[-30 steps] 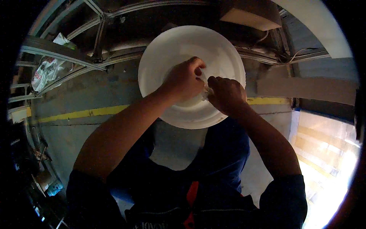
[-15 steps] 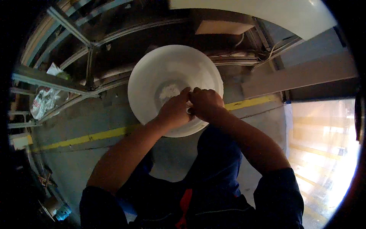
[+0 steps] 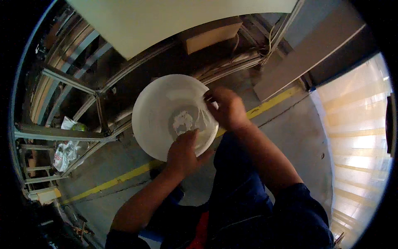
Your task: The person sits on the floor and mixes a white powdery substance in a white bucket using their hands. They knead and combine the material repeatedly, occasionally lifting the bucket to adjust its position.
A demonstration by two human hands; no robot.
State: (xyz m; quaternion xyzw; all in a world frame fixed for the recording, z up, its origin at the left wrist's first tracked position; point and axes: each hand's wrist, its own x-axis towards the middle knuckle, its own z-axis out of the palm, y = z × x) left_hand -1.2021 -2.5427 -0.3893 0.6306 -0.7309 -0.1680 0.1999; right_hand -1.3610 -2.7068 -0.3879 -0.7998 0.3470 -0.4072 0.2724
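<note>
A round white bucket (image 3: 146, 120) stands on the floor in front of me, with clumpy white material (image 3: 182, 121) at its bottom. My left hand (image 3: 183, 154) reaches over the near rim, its thumb stretched out to the right and its fingers pointing into the bucket. At the right rim is my right hand (image 3: 229, 108), its fingers curled together and slightly blurred. Thin pale strands (image 3: 202, 118) show against the inner wall just below the right fingertips. Whether they hang from that hand cannot be made out.
A metal frame (image 3: 72, 133) stands at the left, with a white plastic bag (image 3: 66, 155) beside it. A large pale panel (image 3: 174, 20) juts in at the top. Cables (image 3: 265, 56) run beyond the bucket. A yellow floor line (image 3: 112, 182) passes under it. Striped translucent sheeting (image 3: 356, 137) lies at right.
My hands, together over the bucket before, have come apart. The left is lower with its thumb out; the right stays at the right rim. The view has turned, showing more of the pale panel.
</note>
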